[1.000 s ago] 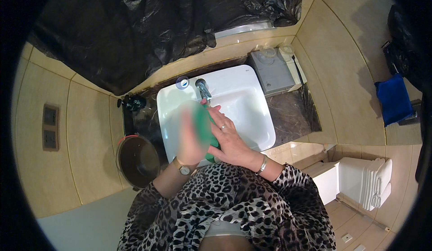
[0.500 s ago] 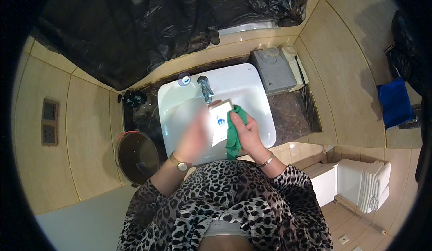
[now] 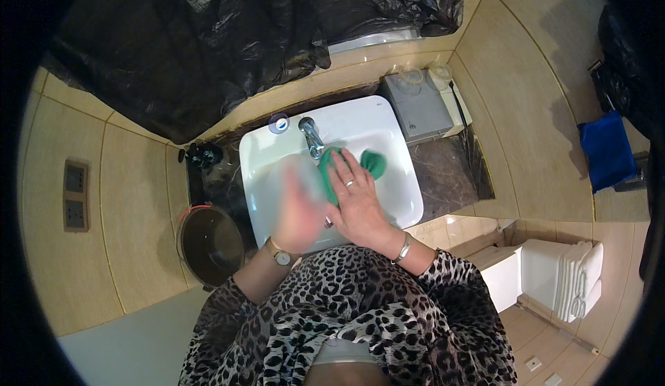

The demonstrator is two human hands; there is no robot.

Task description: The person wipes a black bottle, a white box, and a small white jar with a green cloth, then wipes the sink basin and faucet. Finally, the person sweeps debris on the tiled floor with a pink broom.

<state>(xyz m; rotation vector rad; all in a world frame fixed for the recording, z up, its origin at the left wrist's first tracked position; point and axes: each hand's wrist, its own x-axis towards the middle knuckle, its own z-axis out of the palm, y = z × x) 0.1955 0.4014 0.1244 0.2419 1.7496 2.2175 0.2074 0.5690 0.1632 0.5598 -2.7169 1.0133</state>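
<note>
Over the white washbasin (image 3: 409,202), my two hands are close together. The fingers of my right hand (image 3: 357,209) are stretched out and press on a green cloth (image 3: 373,162), part of which hangs out beyond them. A ring and a bracelet are on that hand and wrist. My left hand (image 3: 298,213), with a watch at the wrist, is beside the cloth. A pale blur covers its fingers, so their grip does not show. The flat white piece with a blue mark that showed between my hands is hidden behind cloth and hand.
A chrome tap (image 3: 311,137) stands behind my hands, with a small round container (image 3: 279,123) on the rim beside it. A grey box (image 3: 418,112) occupies the right counter. At left stands a dark bucket (image 3: 211,244). Folded white towels (image 3: 580,282) hang at right.
My right hand has turned palm down and moved left, laying the green cloth over the white piece, which has gone from sight. My left hand stays nearly in place.
</note>
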